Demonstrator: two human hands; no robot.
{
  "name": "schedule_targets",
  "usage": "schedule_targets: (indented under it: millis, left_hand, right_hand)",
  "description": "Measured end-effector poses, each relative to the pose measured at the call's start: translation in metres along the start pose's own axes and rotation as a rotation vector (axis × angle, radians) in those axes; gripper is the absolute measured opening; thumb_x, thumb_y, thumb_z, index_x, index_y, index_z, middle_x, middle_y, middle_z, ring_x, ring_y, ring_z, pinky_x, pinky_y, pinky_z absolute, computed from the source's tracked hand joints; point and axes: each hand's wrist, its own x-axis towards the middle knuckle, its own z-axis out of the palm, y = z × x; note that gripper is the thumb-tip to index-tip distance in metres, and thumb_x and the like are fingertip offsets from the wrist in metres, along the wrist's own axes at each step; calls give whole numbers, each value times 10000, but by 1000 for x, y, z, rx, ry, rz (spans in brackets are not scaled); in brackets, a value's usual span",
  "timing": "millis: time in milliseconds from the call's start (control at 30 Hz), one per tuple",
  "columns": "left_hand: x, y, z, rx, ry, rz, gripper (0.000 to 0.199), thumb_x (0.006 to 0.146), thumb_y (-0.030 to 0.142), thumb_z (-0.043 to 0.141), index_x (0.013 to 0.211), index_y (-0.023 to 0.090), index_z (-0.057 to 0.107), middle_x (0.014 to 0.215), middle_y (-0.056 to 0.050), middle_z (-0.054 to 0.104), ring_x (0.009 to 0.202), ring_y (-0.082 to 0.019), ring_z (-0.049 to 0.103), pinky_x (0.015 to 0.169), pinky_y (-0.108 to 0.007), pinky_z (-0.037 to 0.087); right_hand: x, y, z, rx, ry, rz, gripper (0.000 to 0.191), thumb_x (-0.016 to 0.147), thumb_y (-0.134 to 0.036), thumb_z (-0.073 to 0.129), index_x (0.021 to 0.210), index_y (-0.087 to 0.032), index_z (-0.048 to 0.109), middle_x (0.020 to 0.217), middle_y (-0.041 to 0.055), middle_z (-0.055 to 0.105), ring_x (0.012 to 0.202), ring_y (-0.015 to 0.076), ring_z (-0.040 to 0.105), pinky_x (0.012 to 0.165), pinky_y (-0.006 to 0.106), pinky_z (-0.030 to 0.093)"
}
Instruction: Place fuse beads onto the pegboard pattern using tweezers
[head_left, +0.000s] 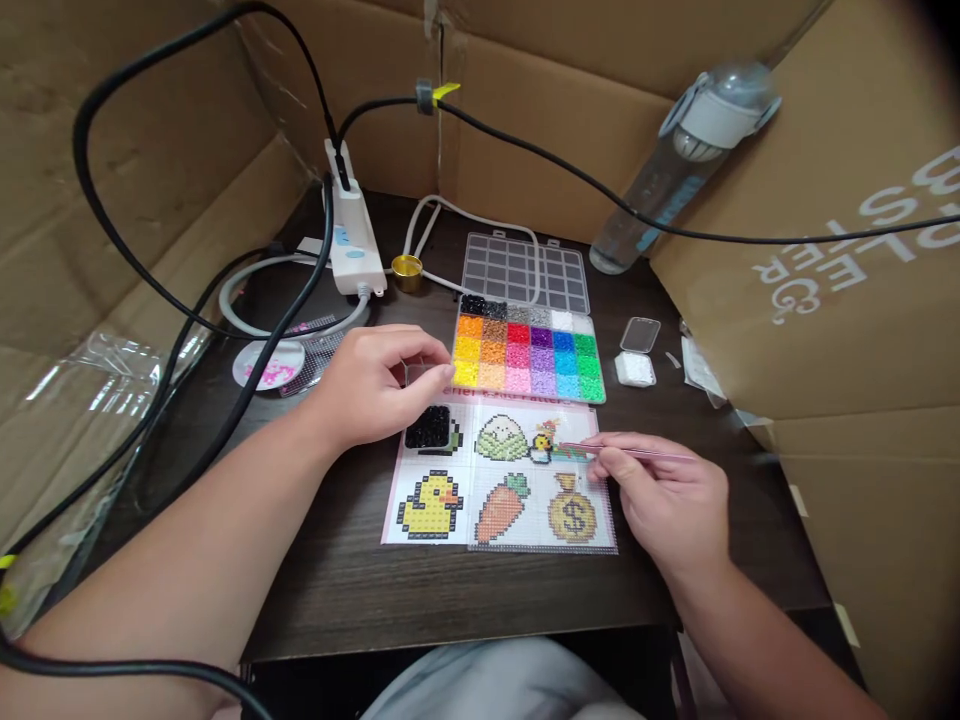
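Observation:
My right hand [671, 500] is closed around pink tweezers [637, 452], their tips over the upper right picture [546, 440] on the pattern sheet [465, 505]. Small coloured beads stand there on a clear pegboard laid over the sheet; whether the tips hold a bead is too small to tell. My left hand [386, 385] has thumb and forefinger nearly together at the left edge of the divided bead box [517, 390]. Under it sits a small open case of black beads [427, 428], partly covering another picture. A duck [433, 505], a carrot [501, 510] and a money bag [572, 510] are printed lower down.
A white power strip [352, 235] with black cables stands at the back left, near a small gold cup [407, 272]. Left lies a round dish of pink beads [268, 365]. Right are a small white-filled case [635, 369] and a leaning water bottle [675, 170]. Cardboard walls surround the table.

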Motion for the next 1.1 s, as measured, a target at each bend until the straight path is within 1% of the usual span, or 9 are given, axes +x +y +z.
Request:
schedule_targets:
  millis: [167, 233, 333, 433, 633, 800, 1100]
  left_hand:
    - [0, -1, 0, 22, 3, -16, 118, 764, 268, 586, 736, 194, 674, 670, 11, 641, 573, -106, 540, 531, -230, 415]
    - [0, -1, 0, 25, 5, -14, 121, 764, 266, 586, 737, 189, 675, 668, 13, 643, 569, -102, 541, 529, -225, 416]
    - [1, -1, 0, 32, 3, -6, 127, 769, 260, 581, 742, 181, 676, 682, 13, 649, 582, -98, 549, 537, -214, 425]
    - [1, 0, -1, 42, -7, -7, 141, 779, 260, 572, 751, 174, 679, 697, 10, 654, 597, -97, 556, 546, -208, 434]
    - [0, 0, 0, 33, -3, -1, 138, 775, 257, 579, 740, 171, 681, 681, 12, 647, 587, -93, 551, 530, -205, 428]
    - [0, -1, -1, 21, 7, 2, 124, 771, 250, 588, 737, 174, 681, 677, 14, 646, 583, -92, 549, 529, -207, 428]
    - [0, -1, 1, 7, 12, 0, 114, 768, 247, 596, 732, 176, 677, 675, 15, 646, 576, -91, 545, 525, -210, 422]
  right_hand:
    - [6, 2, 5, 93, -86, 60, 93, 826, -241, 683, 818, -207, 769, 664, 19, 718, 561, 144, 662, 567, 256, 576]
    - [8, 1, 6, 102, -100, 79, 91, 819, -239, 688, 801, -197, 767, 688, 25, 727, 559, 138, 661, 561, 246, 576]
    - [8, 1, 7, 96, -101, 90, 96, 816, -235, 689, 776, -190, 764, 725, 34, 741, 586, 139, 677, 573, 237, 581]
    - [8, 2, 8, 101, -98, 89, 95, 818, -226, 686, 772, -197, 764, 722, 26, 743, 596, 136, 685, 582, 226, 582]
    - [8, 2, 8, 94, -118, 100, 111, 825, -224, 682, 759, -205, 770, 773, 30, 757, 654, 136, 702, 602, 212, 582]
    - [8, 2, 8, 97, -118, 107, 98, 823, -221, 686, 787, -204, 776, 761, 29, 755, 611, 122, 686, 595, 208, 580]
    - [8, 4, 8, 121, -111, 109, 90, 819, -225, 694, 775, -206, 771, 772, 34, 758, 610, 126, 692, 587, 210, 582]
